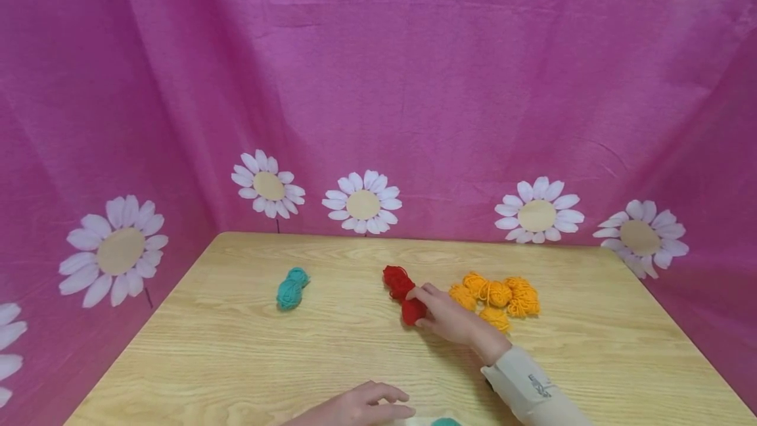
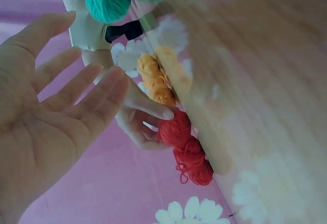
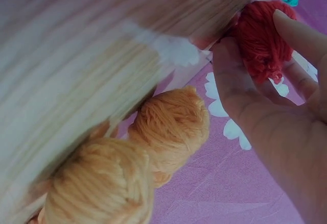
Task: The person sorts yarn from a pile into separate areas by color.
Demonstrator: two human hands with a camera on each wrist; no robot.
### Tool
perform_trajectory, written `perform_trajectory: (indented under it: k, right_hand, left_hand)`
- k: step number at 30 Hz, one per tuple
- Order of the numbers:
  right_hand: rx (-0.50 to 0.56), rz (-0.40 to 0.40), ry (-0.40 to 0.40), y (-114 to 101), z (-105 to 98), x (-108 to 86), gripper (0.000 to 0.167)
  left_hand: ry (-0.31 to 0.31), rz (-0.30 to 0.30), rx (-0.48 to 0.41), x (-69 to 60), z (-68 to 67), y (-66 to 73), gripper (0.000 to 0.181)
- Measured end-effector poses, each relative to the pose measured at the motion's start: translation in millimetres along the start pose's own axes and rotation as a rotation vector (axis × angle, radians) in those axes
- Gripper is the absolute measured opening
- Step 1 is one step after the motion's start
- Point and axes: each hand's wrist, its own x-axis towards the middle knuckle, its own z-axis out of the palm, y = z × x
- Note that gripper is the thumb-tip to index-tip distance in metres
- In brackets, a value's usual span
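My right hand [image 1: 446,315] reaches over the table and grips a red yarn ball [image 1: 412,312], thumb on one side and fingers on the other. Right behind that ball lie more red yarn balls [image 1: 397,281], in line with it. In the right wrist view the held red ball [image 3: 263,40] sits between thumb and fingers. My left hand [image 1: 363,405] hovers near the front edge with its fingers loosely extended, holding nothing. A teal yarn ball [image 1: 445,422] shows partly beside it at the bottom of the head view; the left wrist view shows this teal ball [image 2: 108,0] whole.
Several orange yarn balls [image 1: 499,294] are clustered right of the right hand. Two teal yarn balls [image 1: 292,289] touch each other at the left of the wooden table [image 1: 236,347]. A pink cloth [image 1: 449,97] with printed daisies encloses the back and sides.
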Motion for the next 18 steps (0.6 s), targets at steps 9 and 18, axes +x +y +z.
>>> perform_trajectory:
  k: [9, 18]
  right_hand:
    - [0.007, 0.032, -0.018, 0, 0, -1.0, 0.040]
    - [0.031, 0.061, -0.028, -2, 1, -0.5, 0.043]
  left_hand:
    - [0.014, 0.155, 0.100, 9.0, 6.3, -0.7, 0.043]
    - [0.005, 0.247, 0.306, 17.6, 8.0, 2.7, 0.045]
